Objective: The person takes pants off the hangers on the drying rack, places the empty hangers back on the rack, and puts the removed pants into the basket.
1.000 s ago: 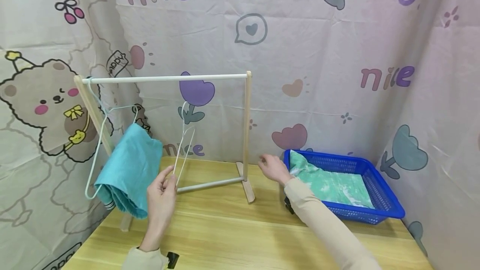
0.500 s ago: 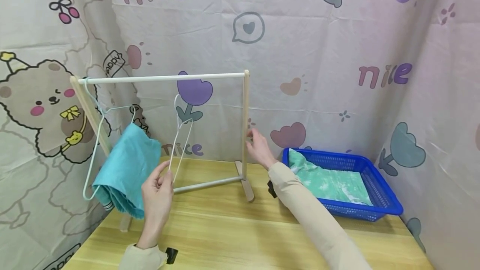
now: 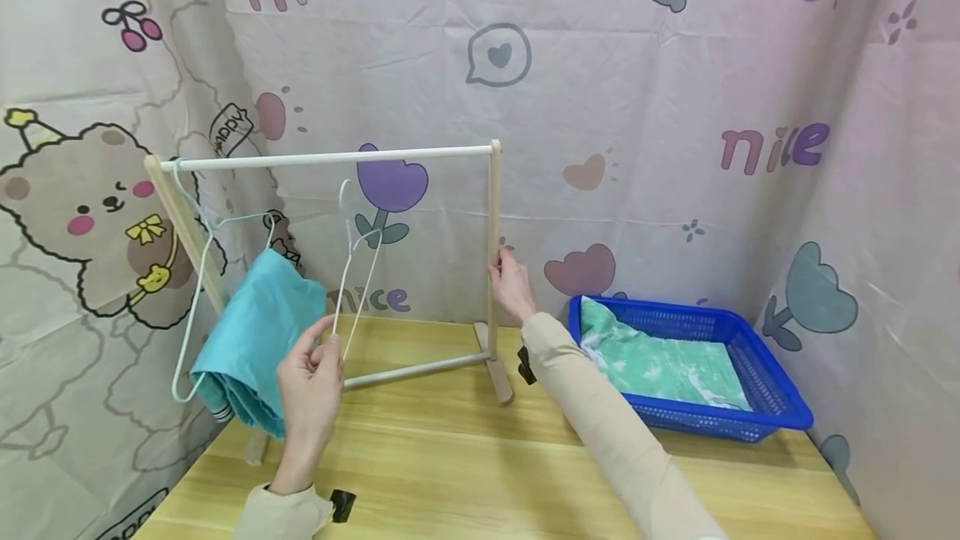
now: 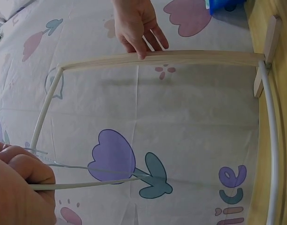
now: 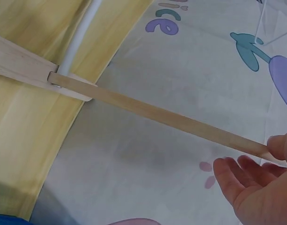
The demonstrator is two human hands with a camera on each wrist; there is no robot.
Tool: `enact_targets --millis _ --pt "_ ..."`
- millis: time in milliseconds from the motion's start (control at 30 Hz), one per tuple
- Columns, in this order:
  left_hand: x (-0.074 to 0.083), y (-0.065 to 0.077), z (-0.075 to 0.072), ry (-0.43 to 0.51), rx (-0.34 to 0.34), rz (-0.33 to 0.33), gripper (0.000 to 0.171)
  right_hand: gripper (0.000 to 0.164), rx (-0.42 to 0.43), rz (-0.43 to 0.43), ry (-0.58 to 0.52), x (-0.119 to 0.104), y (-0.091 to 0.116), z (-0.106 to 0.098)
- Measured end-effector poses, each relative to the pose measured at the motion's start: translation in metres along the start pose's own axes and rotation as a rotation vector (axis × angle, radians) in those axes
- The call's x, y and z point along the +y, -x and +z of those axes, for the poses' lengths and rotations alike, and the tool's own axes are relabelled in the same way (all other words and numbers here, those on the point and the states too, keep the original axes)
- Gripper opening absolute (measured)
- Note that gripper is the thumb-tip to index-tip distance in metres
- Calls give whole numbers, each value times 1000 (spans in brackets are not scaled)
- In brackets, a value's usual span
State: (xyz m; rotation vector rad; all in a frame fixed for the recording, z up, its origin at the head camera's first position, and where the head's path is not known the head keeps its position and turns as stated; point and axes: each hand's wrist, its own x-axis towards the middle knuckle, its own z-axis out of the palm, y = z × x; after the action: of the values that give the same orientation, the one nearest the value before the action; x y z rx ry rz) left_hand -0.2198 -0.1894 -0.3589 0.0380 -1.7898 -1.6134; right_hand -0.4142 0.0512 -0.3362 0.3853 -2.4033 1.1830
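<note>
My left hand [image 3: 311, 386] pinches one side of a white clothes hanger [image 3: 342, 294], its hook raised below the top bar of the wooden drying rack [image 3: 330, 158]. In the left wrist view the curled fingers [image 4: 33, 168] hide part of the hanger. My right hand [image 3: 512, 283] is at the rack's right post [image 3: 492, 215]. Its thumb lies on the post, with the index finger close against the other side and the remaining fingers [image 5: 232, 176] loose. At the rack's left end hangs a pale blue hanger [image 3: 197, 298] with a turquoise garment [image 3: 262, 332] draped over it.
A blue plastic basket [image 3: 780, 398] stands on the wooden table [image 3: 450, 473] at the right, holding a folded green-and-white cloth [image 3: 667, 365]. A printed curtain [image 3: 630, 90] encloses the back and both sides. The rack's lower bar [image 3: 416, 371] runs close above the table.
My right hand has moved left from beside the basket to the rack's right post. My left hand has shifted slightly left, and the white hanger's hook has risen toward the top bar.
</note>
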Motion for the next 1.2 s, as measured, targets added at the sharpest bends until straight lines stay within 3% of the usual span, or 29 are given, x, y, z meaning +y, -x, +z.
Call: enact_targets --millis 233,533,833,967,1200 --pt "3 -2 1 -4 -3 -23 30 21 -11 11 32 -2 -2 -2" --pt "10 -8 -3 32 -1 32 32 22 -24 -10 76 1 -2 -2" --pt "20 -15 -5 197 61 72 28 21 -7 -75 116 1 -1 2" --pt "26 -20 -5 221 91 102 27 23 -2 -85 120 2 0 3" --pt "37 -32 -2 284 113 55 30 25 -12 -55 102 1 1 1"
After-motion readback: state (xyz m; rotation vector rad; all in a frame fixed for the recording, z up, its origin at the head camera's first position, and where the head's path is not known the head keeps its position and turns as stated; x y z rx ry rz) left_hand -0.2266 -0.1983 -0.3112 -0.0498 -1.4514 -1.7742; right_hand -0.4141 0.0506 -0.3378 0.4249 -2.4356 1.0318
